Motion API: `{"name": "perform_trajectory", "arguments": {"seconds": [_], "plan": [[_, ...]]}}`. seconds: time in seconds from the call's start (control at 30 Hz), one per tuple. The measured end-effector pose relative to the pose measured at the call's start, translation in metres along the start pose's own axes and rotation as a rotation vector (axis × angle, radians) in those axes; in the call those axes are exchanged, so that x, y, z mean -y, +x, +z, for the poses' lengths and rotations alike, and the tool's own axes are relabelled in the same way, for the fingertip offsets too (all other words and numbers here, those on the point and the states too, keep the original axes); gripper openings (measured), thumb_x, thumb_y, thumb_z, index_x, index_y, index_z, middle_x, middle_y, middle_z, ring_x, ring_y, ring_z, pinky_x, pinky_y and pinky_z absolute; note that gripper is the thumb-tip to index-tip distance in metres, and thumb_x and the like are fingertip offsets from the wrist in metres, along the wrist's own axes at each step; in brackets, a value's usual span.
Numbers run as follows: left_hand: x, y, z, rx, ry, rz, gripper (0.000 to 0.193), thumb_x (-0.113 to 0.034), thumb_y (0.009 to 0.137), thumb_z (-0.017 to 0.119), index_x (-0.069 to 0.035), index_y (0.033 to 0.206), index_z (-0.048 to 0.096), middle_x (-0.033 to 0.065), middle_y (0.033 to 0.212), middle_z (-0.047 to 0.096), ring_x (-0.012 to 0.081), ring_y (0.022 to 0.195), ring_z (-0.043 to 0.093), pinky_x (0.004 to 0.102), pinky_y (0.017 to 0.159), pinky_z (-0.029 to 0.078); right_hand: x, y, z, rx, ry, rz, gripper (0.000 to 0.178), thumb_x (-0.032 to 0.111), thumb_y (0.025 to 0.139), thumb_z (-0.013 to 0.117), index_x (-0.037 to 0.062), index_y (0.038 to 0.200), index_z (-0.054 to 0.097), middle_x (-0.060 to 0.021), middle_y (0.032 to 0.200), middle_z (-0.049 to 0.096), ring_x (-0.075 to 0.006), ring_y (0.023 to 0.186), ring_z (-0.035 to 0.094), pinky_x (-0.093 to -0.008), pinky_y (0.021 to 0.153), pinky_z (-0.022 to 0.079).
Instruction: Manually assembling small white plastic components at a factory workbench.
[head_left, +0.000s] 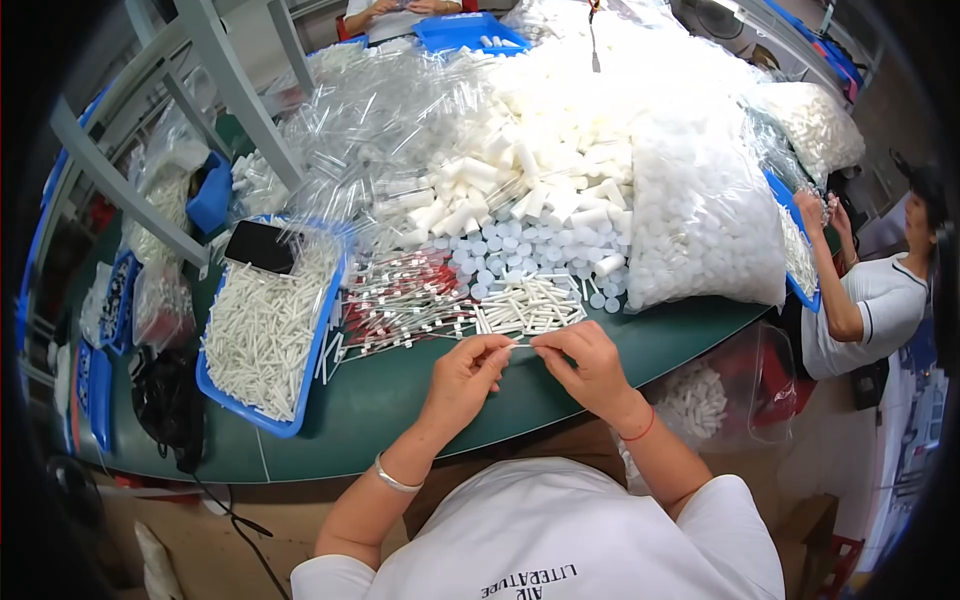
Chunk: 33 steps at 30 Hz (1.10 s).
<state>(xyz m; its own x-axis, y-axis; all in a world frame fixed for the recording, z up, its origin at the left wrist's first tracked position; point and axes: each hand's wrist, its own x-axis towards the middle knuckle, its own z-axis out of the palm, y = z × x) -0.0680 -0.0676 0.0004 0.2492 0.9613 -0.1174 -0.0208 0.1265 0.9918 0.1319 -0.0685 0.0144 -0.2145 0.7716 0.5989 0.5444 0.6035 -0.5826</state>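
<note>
Close to the table's front edge, my left hand (463,374) and my right hand (588,368) face each other, fingertips pinched. Between them spans a thin white stick (521,346), each hand gripping one end; its exact kind is too small to tell. Just beyond my fingers lies a pile of short white sticks (532,304). Left of it spreads a heap of thin pieces with red and white ends (407,300). Behind these are translucent round discs (492,258) and thick white tubes (470,190).
A blue tray (291,428) of white sticks, with a black phone (262,246) on it, stands left. Clear tubes (375,130) are heaped behind. A big bag of white pieces (705,215) sits right. A grey metal frame (240,90) rises left; a co-worker (875,300) works at right.
</note>
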Motion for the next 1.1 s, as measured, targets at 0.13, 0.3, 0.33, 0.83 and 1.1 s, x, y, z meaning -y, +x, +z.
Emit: {"name": "perform_trajectory", "arguments": {"seconds": [0.13,0.3,0.33,0.83,1.1], "plan": [[-0.008,-0.003,0.001,-0.05,0.286,0.174,0.014,-0.01,0.09,0.066,-0.002,0.101,0.068,0.0032,0.082,0.064,0.0088,0.065,0.056,0.0225,0.058,0.048,0.0,0.005,-0.007,0.105,-0.094,-0.097,0.017,0.001,0.077,0.072,0.008,0.092,0.07,-0.005,0.078,0.064,-0.0222,0.071,0.058,-0.0337,0.068,0.045],[-0.015,-0.002,0.003,-0.038,0.641,0.385,0.013,-0.008,0.083,0.069,-0.003,0.094,0.068,0.0113,0.081,0.066,0.0278,0.07,0.063,0.0361,0.063,0.051,0.005,0.01,-0.004,0.301,-0.073,-0.202,0.037,-0.001,0.08,0.062,0.0025,0.117,0.059,-0.0084,0.071,0.057,-0.0246,0.068,0.057,-0.0347,0.069,0.044],[-0.015,-0.001,0.002,-0.041,0.642,0.386,0.013,-0.008,0.083,0.069,-0.003,0.094,0.068,0.0113,0.081,0.066,0.0278,0.07,0.063,0.0361,0.063,0.051,0.006,0.011,-0.004,0.302,-0.072,-0.205,0.037,-0.001,0.08,0.062,0.0025,0.117,0.059,-0.0084,0.071,0.057,-0.0246,0.068,0.057,-0.0347,0.069,0.044],[-0.026,0.117,-0.006,-0.155,0.905,0.697,0.024,-0.014,0.084,0.068,-0.001,0.103,0.065,0.0133,0.094,0.062,0.0322,0.092,0.06,0.0405,0.079,0.049,-0.013,0.024,-0.017,-0.007,-0.071,0.069,0.014,0.003,0.076,0.073,0.0064,0.088,0.067,-0.0036,0.08,0.063,-0.0231,0.074,0.059,-0.0353,0.079,0.043],[-0.016,0.154,-0.005,-0.094,0.973,0.581,0.026,-0.011,0.084,0.067,-0.002,0.109,0.066,0.014,0.093,0.06,0.0285,0.091,0.061,0.0386,0.079,0.049,-0.027,0.025,-0.016,-0.14,0.367,0.519,0.008,0.002,0.087,0.065,0.0004,0.095,0.061,-0.0037,0.079,0.063,-0.018,0.086,0.065,-0.0286,0.082,0.047]]}}
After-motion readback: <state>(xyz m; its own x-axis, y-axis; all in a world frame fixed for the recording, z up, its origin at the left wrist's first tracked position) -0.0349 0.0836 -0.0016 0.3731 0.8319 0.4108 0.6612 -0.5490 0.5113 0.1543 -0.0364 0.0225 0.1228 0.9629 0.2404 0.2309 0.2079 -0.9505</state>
